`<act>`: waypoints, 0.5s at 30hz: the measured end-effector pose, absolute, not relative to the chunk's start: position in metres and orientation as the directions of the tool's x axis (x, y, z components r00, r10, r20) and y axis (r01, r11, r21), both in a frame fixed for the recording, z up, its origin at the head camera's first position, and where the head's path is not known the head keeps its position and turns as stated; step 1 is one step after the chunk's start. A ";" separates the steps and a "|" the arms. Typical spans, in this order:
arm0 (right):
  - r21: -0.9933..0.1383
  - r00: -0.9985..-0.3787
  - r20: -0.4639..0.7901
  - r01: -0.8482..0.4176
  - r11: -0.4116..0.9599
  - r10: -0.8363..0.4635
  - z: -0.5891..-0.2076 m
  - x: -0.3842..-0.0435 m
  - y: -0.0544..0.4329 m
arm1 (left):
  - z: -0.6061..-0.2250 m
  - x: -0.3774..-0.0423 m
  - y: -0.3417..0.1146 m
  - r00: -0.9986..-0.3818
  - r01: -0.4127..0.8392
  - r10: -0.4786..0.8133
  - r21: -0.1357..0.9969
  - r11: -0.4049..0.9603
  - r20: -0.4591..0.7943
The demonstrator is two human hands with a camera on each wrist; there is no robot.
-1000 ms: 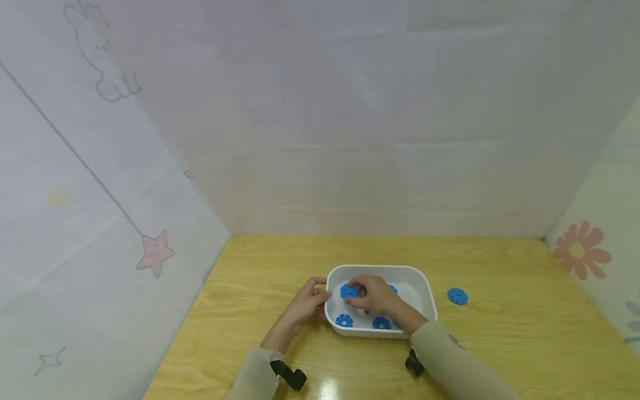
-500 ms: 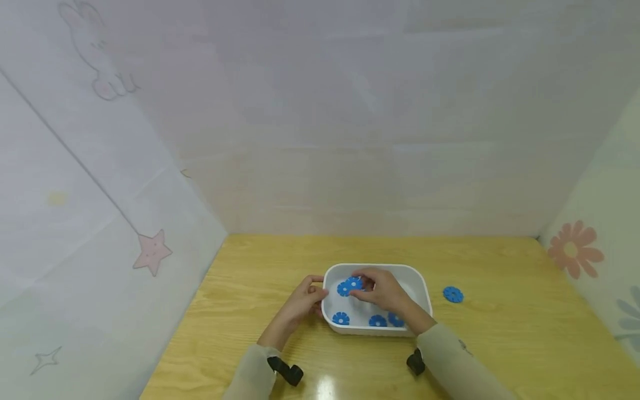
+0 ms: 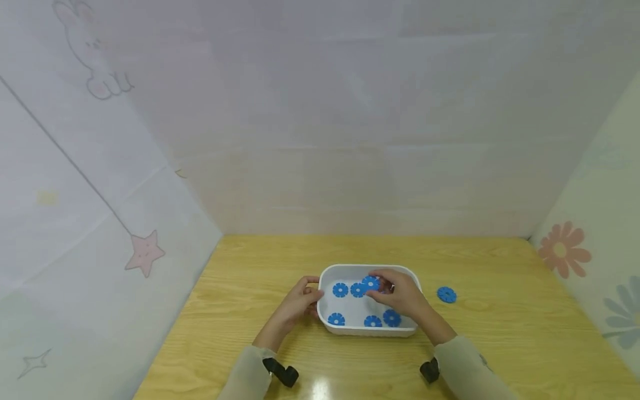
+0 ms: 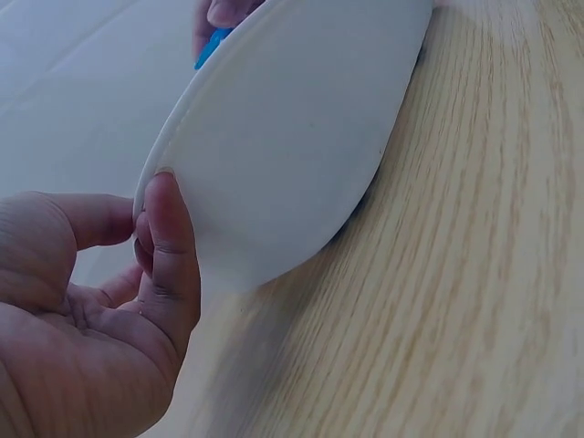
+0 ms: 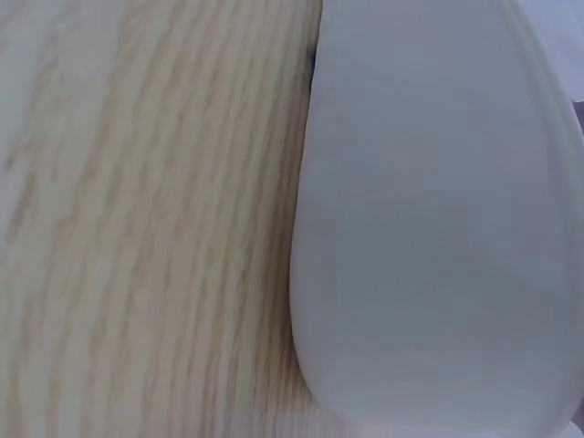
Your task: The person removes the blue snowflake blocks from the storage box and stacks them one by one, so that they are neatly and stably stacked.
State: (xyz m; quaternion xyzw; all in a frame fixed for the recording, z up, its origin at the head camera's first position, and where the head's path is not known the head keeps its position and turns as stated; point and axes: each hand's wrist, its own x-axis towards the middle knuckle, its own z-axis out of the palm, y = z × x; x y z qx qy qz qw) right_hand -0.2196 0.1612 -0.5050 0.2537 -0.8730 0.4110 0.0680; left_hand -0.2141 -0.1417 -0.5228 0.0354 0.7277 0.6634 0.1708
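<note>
In the head view, a white basin point(image 3: 355, 330) stands on the table with several blue notched plastic snowflake discs point(image 3: 340, 290) lying flat inside. My left hand point(image 3: 298, 303) grips its left rim between thumb and fingers; the left wrist view shows this pinch on the basin wall point(image 4: 283, 137) closely. Over the basin's right half, my right hand point(image 3: 400, 291) pinches a raised blue snowflake disc point(image 3: 370, 283) between thumb and fingers. The held disc partly overlaps another snowflake disc point(image 3: 356, 290). In the right wrist view the basin's outer side point(image 5: 429, 210) hides the right hand's grip.
Right of the basin, one more blue snowflake disc point(image 3: 446, 294) lies on the wooden table point(image 3: 500, 322). Printed cloth walls point(image 3: 370, 139) rise at the back and both sides. A black strap holder point(image 3: 283, 373) is on the left wrist.
My right hand has moved rightward inside the basin, carrying a snowflake disc from the left part. Another disc now shows flat beside it. The left hand keeps its hold on the rim.
</note>
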 end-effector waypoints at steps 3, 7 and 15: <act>-0.683 -0.865 0.347 -0.497 0.535 -0.361 -0.506 -0.217 0.168 | -0.523 -0.213 -0.143 -0.936 -0.171 0.290 0.978 0.117 -0.198; -0.691 -0.882 0.333 -0.469 0.550 -0.335 -0.506 -0.213 0.179 | -0.523 -0.211 -0.144 -0.934 -0.184 0.289 0.976 0.121 -0.211; -0.690 -0.894 0.379 -0.446 0.570 -0.241 -0.504 -0.207 0.207 | -0.523 -0.214 -0.144 -0.933 -0.189 0.288 0.974 0.124 -0.217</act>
